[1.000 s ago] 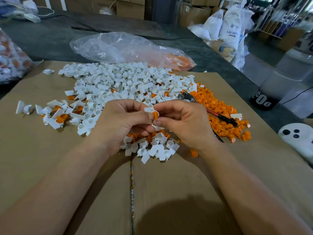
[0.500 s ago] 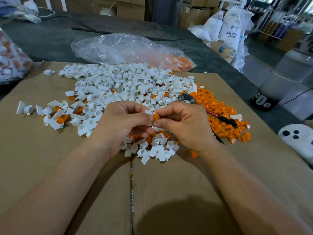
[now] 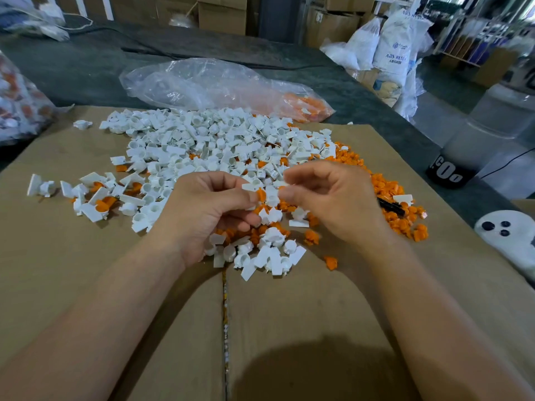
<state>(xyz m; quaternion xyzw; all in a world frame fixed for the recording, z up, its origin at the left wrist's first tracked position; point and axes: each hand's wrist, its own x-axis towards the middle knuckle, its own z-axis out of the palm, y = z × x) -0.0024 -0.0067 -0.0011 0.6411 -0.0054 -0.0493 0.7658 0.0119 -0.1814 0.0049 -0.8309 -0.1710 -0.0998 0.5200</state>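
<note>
Over the near edge of the heap, the right hand (image 3: 333,204) is motion-blurred; its fingers curl loosely, and whether they pinch anything cannot be told. The left hand (image 3: 208,209) pinches a white cap (image 3: 249,187) with an orange plug (image 3: 261,194) at its tip. Below lie loose white parts (image 3: 220,146) on the cardboard-covered counter (image 3: 86,256).

The left hand (image 3: 208,209) pinches a small white piece (image 3: 249,187) with an orange plug (image 3: 260,194), the right hand (image 3: 330,201) just beside, over white pieces (image 3: 208,140) and orange plugs (image 3: 388,186) on cardboard (image 3: 72,256).
</note>
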